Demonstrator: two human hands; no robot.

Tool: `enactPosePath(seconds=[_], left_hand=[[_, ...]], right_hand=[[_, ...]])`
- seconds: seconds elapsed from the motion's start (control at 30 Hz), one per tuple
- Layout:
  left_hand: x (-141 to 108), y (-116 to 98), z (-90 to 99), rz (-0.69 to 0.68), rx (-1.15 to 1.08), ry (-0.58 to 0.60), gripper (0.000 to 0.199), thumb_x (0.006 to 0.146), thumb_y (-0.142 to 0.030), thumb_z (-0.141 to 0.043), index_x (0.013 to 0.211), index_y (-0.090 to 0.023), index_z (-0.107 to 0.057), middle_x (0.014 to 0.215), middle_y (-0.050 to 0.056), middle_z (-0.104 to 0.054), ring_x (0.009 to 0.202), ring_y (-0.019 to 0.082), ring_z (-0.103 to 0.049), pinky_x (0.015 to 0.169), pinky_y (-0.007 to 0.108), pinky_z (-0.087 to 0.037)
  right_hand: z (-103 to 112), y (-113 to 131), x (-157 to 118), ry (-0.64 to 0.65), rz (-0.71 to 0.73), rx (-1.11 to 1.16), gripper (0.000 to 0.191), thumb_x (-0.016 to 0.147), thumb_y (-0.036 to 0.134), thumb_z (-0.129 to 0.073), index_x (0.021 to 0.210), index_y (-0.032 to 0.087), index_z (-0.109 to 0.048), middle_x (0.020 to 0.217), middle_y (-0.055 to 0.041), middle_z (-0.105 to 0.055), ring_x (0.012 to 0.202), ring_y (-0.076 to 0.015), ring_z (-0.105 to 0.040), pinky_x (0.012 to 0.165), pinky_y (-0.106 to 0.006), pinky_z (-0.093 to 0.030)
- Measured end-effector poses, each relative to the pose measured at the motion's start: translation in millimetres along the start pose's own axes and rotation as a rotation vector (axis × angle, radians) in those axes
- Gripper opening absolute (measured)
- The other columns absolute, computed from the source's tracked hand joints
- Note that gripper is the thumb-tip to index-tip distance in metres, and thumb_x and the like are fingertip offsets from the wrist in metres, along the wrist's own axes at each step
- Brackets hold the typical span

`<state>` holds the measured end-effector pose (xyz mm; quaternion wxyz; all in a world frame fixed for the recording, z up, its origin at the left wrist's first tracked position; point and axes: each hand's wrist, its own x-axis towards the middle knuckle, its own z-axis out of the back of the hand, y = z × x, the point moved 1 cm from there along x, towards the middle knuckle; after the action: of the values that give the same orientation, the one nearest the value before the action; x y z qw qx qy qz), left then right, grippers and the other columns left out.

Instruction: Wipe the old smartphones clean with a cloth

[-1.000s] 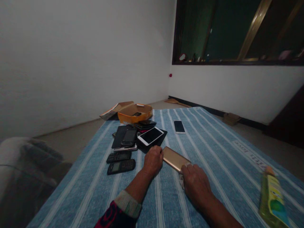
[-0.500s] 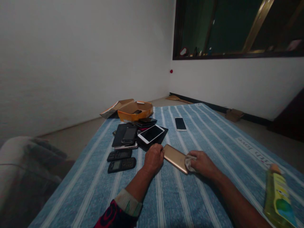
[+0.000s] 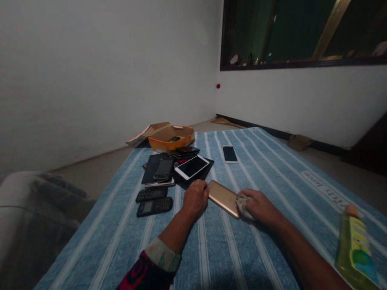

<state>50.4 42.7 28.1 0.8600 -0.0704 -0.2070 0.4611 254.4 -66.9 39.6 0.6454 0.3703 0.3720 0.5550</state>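
Observation:
A gold smartphone (image 3: 223, 198) is held, back side up, just above or on the striped cloth. My left hand (image 3: 196, 198) is closed on its left end. My right hand (image 3: 260, 206) is closed around a crumpled pale cloth (image 3: 244, 204), which presses against the phone's right end. Beyond my left hand a white smartphone (image 3: 192, 167) lies on a dark flat item. To the left lie two black keypad phones, one (image 3: 155, 206) nearer and one (image 3: 151, 194) behind it. Another white phone (image 3: 230, 154) rests farther off on the cloth.
A blue-and-white striped cloth (image 3: 211, 249) covers the table. An open orange box (image 3: 172, 141) stands at the back left, with stacked dark phones (image 3: 185, 151) before it. A bottle of yellow liquid (image 3: 356, 249) is at the right edge. A grey covered shape (image 3: 30, 225) sits at left.
The view has tipped slightly, so most things sit a little higher in the picture. Both hands keep hold of the phone and cloth, almost unmoved.

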Motion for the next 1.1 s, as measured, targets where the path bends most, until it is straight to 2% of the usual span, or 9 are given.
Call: enactPosePath(seconds=[0.17, 0.3, 0.43, 0.5, 0.57, 0.67, 0.9, 1.0, 1.1], left_hand=[[0, -1, 1.2, 0.002, -0.001, 0.006, 0.013, 0.092, -0.017, -0.049, 0.089, -0.019, -0.062, 0.091, 0.007, -0.064, 0.093, 0.023, -0.061, 0.085, 0.032, -0.047], [0, -1, 1.3, 0.007, -0.003, 0.010, 0.013, 0.091, -0.017, -0.049, 0.089, -0.018, -0.062, 0.092, 0.007, -0.064, 0.093, 0.023, -0.061, 0.085, 0.033, -0.047], [0, -1, 1.0, 0.010, -0.003, 0.011, 0.012, 0.091, -0.018, -0.050, 0.089, -0.019, -0.062, 0.091, 0.006, -0.064, 0.092, 0.022, -0.060, 0.084, 0.033, -0.047], [0, -1, 1.2, 0.009, -0.002, 0.009, 0.013, 0.091, -0.018, -0.049, 0.088, -0.020, -0.061, 0.091, 0.006, -0.064, 0.092, 0.022, -0.060, 0.083, 0.033, -0.047], [0, -1, 1.6, 0.006, -0.003, 0.008, 0.013, 0.091, -0.017, -0.049, 0.088, -0.020, -0.061, 0.090, 0.006, -0.063, 0.091, 0.022, -0.060, 0.084, 0.033, -0.047], [0, -1, 2.0, 0.003, -0.007, 0.006, 0.013, 0.091, -0.017, -0.049, 0.087, -0.020, -0.061, 0.089, 0.005, -0.063, 0.091, 0.022, -0.060, 0.084, 0.032, -0.047], [1, 0, 0.1, 0.006, -0.009, -0.003, 0.011, 0.091, -0.016, -0.051, 0.088, -0.019, -0.061, 0.091, 0.006, -0.063, 0.092, 0.022, -0.061, 0.084, 0.032, -0.047], [1, 0, -0.4, 0.007, -0.012, -0.003, 0.011, 0.091, -0.016, -0.051, 0.088, -0.019, -0.061, 0.091, 0.006, -0.064, 0.092, 0.022, -0.061, 0.084, 0.032, -0.047], [1, 0, -0.1, 0.002, -0.013, -0.001, 0.011, 0.091, -0.017, -0.051, 0.088, -0.019, -0.062, 0.091, 0.006, -0.064, 0.092, 0.022, -0.061, 0.084, 0.032, -0.047]], right_hand=[[2, -1, 0, -0.074, 0.036, -0.258, 0.015, 0.072, 0.017, -0.048, 0.076, 0.018, -0.062, 0.072, -0.0011, -0.062, 0.068, -0.0158, -0.058, 0.062, -0.025, -0.036], [5, -1, 0, -0.093, 0.000, -0.426, 0.015, 0.074, 0.013, -0.048, 0.073, 0.018, -0.063, 0.072, -0.0019, -0.063, 0.069, -0.0161, -0.057, 0.061, -0.025, -0.032], [6, -4, 0, -0.133, 0.005, -0.598, 0.017, 0.077, 0.012, -0.050, 0.075, 0.017, -0.066, 0.082, -0.0047, -0.064, 0.077, -0.0169, -0.057, 0.066, -0.025, -0.033], [6, -5, 0, -0.132, 0.022, -0.663, 0.020, 0.079, 0.011, -0.049, 0.081, 0.017, -0.068, 0.089, -0.0057, -0.065, 0.083, -0.0173, -0.058, 0.070, -0.025, -0.034], [6, -6, -1, -0.144, 0.042, -0.718, 0.026, 0.081, 0.009, -0.049, 0.096, 0.017, -0.069, 0.096, -0.0066, -0.065, 0.091, -0.0183, -0.057, 0.075, -0.025, -0.035], [8, -3, -3, -0.203, 0.032, -0.840, 0.033, 0.084, 0.011, -0.050, 0.115, 0.017, -0.063, 0.106, -0.0091, -0.064, 0.101, -0.0213, -0.055, 0.081, -0.026, -0.035], [13, 11, -11, -0.271, -0.137, -1.097, 0.016, 0.090, 0.026, -0.055, 0.097, 0.017, -0.066, 0.098, -0.0119, -0.064, 0.096, -0.0266, -0.059, 0.072, -0.031, -0.036], [9, 14, -12, -0.252, -0.190, -1.099, 0.020, 0.095, 0.029, -0.049, 0.100, 0.019, -0.066, 0.097, -0.0113, -0.065, 0.087, -0.0243, -0.064, 0.064, -0.030, -0.035], [0, 14, -11, -0.221, -0.164, -1.082, 0.023, 0.098, 0.024, -0.044, 0.107, 0.022, -0.065, 0.099, -0.0091, -0.065, 0.082, -0.0213, -0.066, 0.059, -0.028, -0.032]])
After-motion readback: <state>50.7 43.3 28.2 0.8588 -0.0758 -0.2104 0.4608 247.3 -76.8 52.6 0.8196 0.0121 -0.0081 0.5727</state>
